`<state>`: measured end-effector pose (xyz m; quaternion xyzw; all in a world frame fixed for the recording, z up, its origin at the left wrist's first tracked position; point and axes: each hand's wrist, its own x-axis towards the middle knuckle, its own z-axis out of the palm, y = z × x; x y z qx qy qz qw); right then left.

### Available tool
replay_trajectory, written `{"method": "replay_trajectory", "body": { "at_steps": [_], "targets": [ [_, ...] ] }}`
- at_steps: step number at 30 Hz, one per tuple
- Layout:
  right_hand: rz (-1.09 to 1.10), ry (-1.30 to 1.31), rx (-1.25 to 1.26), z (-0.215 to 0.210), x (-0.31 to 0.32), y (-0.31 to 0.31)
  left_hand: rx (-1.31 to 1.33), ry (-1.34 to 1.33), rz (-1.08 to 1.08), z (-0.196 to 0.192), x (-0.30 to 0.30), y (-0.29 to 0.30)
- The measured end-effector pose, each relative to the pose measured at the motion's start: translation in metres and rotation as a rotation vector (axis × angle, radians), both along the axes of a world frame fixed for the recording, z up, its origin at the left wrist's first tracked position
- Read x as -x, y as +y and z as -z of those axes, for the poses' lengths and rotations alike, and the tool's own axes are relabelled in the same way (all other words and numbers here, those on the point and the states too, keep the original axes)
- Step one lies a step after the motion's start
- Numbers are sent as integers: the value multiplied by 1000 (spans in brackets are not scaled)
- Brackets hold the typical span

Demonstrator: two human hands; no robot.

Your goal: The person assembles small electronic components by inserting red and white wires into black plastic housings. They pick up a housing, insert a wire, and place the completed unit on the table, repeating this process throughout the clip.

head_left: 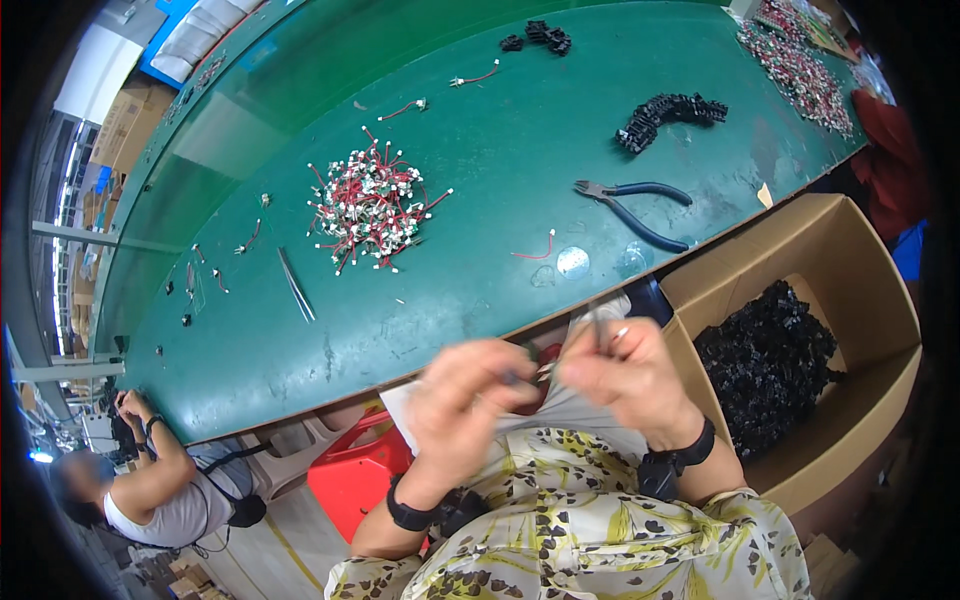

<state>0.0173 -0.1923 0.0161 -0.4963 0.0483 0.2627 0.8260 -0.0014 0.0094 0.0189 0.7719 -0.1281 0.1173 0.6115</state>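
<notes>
We pinch one small blurred part (540, 372) between our left hand (462, 395) and right hand (628, 372), near one pair of blue-handled pliers (632, 208).

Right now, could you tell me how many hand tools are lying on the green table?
2: blue-handled pliers at the table's right, near the cardboard box, and tweezers left of the red wire pile. The blurred hands may hide another.

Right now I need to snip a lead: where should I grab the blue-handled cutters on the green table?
Grip both blue handles of the cutters from the right: they splay open toward the cardboard box, jaws pointing left, with bare table around them.
</notes>
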Motion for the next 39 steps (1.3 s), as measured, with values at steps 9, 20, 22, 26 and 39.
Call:
{"method": "replay_trajectory", "body": {
  "at_steps": [9,20,22,26,39],
  "targets": [
    [186,-1048,657,-13,-5,3,933,727,220,13,9,6],
    [205,-1170,717,-7,1,9,830,672,272,19,9,0],
    [196,-1177,711,-5,1,9,802,675,251,18,9,0],
    [178,-1183,712,-6,-2,8,687,660,257,18,8,1],
    [117,-1207,724,-12,-2,5,655,625,287,17,4,1]
  ]
}}
